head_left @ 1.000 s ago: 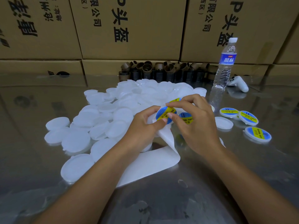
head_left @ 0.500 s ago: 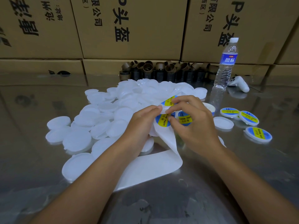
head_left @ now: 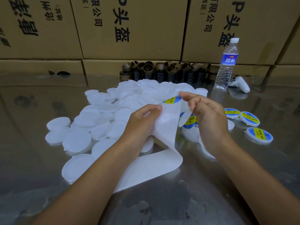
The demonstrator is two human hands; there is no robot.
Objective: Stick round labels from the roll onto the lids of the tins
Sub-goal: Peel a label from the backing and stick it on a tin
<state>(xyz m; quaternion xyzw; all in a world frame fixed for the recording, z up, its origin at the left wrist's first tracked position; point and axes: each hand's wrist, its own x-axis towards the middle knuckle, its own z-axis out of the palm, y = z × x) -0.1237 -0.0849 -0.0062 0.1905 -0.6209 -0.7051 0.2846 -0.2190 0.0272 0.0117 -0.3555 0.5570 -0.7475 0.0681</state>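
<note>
A white backing strip (head_left: 164,127) of round blue-and-yellow labels runs up from the table between my hands. My left hand (head_left: 142,120) grips the strip's left edge. My right hand (head_left: 206,114) pinches the strip's top right corner, next to a label (head_left: 172,99) still on it. Another label (head_left: 189,120) shows under my right palm. A heap of plain white lids (head_left: 103,120) lies left and behind. Three labelled lids (head_left: 259,135) sit at the right.
Cardboard boxes (head_left: 129,30) wall the back. A row of brown cardboard cores (head_left: 162,70) stands before them. A water bottle (head_left: 226,65) and a white controller (head_left: 240,85) are at the back right. The table (head_left: 162,205) is shiny metal.
Both hands have lifted the strip higher and pulled it taut. The label that faced me earlier has passed behind the strip; my right fingers moved up to its top corner.
</note>
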